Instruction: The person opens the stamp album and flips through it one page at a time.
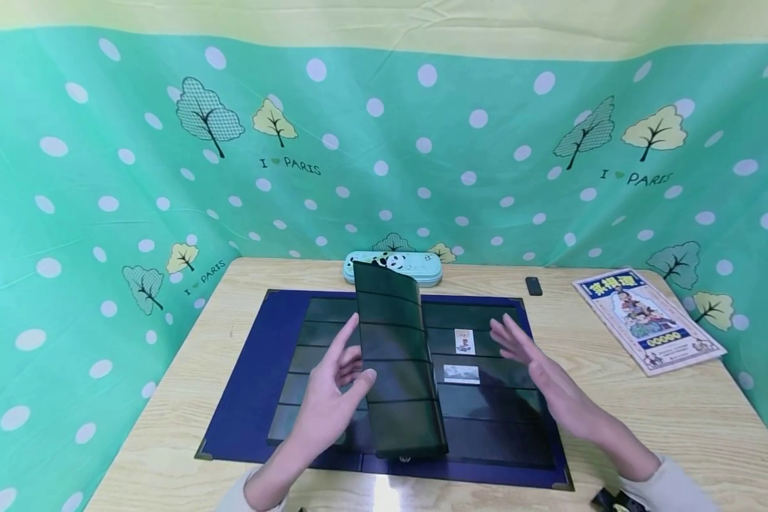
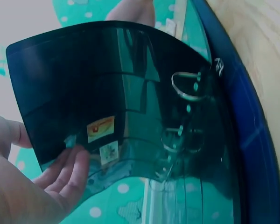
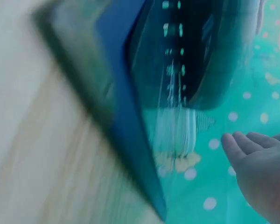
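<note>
A stamp album (image 1: 237, 384) with a blue cover and black strip-pocket pages lies spread on the table. My left hand (image 1: 329, 398) holds the outer edge of a raised black album page (image 1: 400, 355), thumb on one face and fingers on the other. That page stands up and bows near the middle. In the left wrist view its other face carries an orange stamp (image 2: 101, 129) and a pale stamp (image 2: 109, 153), with metal rings (image 2: 184, 88) at the binding. My right hand (image 1: 550, 384), fingers extended, hovers over the right-hand page, near a portrait stamp (image 1: 464, 341) and a grey landscape stamp (image 1: 461, 374).
A light-blue panda pencil case (image 1: 422, 267) stands behind the album. At the back right lie a small black object (image 1: 534, 286) and a colourful printed booklet (image 1: 649, 320). A dark item (image 1: 614, 501) sits by the right sleeve. A dotted green cloth (image 1: 384, 142) hangs behind the wooden table.
</note>
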Action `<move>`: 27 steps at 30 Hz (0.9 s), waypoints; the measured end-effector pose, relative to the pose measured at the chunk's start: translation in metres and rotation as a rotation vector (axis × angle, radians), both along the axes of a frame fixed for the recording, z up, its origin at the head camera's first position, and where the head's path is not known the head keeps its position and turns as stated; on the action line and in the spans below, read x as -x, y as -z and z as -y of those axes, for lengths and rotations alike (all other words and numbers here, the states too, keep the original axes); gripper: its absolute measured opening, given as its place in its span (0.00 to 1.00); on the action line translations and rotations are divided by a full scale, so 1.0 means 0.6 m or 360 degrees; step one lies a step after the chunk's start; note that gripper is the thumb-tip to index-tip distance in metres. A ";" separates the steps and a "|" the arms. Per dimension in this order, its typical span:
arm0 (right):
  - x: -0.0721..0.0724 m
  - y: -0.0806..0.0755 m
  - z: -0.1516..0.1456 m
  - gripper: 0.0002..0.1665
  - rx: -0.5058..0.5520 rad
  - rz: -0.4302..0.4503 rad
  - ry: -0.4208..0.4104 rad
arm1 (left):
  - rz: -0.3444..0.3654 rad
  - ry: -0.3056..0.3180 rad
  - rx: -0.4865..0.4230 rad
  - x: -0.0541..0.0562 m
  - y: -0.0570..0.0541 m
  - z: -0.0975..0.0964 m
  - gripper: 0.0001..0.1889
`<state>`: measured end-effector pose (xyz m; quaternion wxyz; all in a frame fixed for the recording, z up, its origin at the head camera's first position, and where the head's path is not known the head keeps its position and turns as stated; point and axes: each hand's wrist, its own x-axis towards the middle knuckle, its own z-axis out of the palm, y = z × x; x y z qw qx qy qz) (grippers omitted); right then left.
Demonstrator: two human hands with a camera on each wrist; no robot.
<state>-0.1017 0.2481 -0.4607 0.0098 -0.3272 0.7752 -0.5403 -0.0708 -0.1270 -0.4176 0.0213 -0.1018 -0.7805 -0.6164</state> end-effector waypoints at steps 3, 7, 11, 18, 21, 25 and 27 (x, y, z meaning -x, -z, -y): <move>0.006 0.004 -0.018 0.37 -0.0084 0.0077 0.0092 | 0.0041 0.0020 -0.0056 0.008 0.001 0.011 0.42; 0.013 0.011 -0.038 0.43 -0.0327 0.0187 0.0243 | 0.0080 0.0065 -0.0169 0.020 0.007 0.031 0.43; 0.019 0.021 -0.052 0.52 -0.0547 0.0219 0.0319 | 0.0104 0.0142 -0.0269 0.029 0.011 0.054 0.43; 0.025 0.040 -0.067 0.62 -0.0651 0.0176 0.0268 | 0.0175 0.0208 -0.0405 0.042 0.014 0.092 0.42; 0.022 0.045 -0.073 0.64 -0.0721 0.0177 0.0230 | 0.0204 0.0211 -0.0437 0.045 0.013 0.105 0.42; 0.021 0.055 -0.080 0.67 -0.0862 0.0085 0.0218 | 0.0280 0.0205 -0.0499 0.046 0.008 0.115 0.42; 0.021 0.058 -0.081 0.67 -0.0909 0.0046 0.0217 | 0.0314 0.0212 -0.0593 0.046 0.008 0.117 0.41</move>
